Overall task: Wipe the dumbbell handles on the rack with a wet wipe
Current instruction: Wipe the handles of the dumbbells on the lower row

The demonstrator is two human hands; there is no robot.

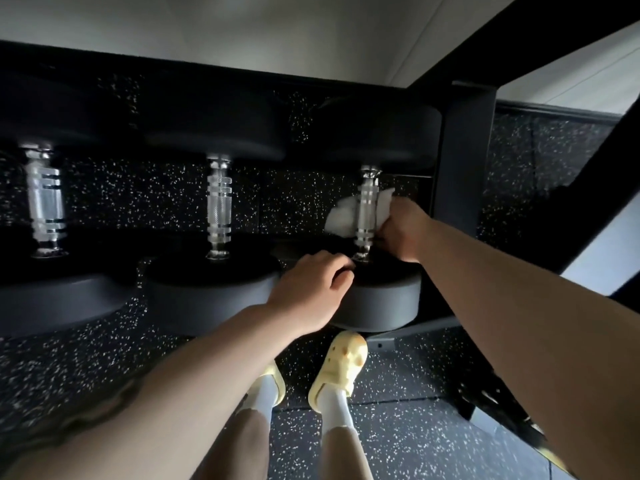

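The job looks like it is in the middle. Three black round-ended dumbbells sit side by side on the low black metal rack (465, 161). Right now the shiny silver handle on the right dumbbell (367, 211) is the one getting wiped. The soft white wet wipe (341, 214) is wrapped behind this handle, so it sticks out on both sides of it.

The right hand (401, 230) has its fingers curled around the wipe and holds it tight against the right side of the handle. The left hand (311, 289) rests on the near black round end of the right dumbbell (381, 299), with its fingers bent over the top edge, probably to keep it from rolling.

The shiny silver handle of the middle dumbbell (219, 206) and the shiny silver handle of the left dumbbell (45, 202) have nothing touching them. I cannot tell if they are clean already or still need a wipe.

The handles are bright metal with rough bumpy parts and dark grooves. The wipe looks bunched up and fluffy. It is dim under the rack.
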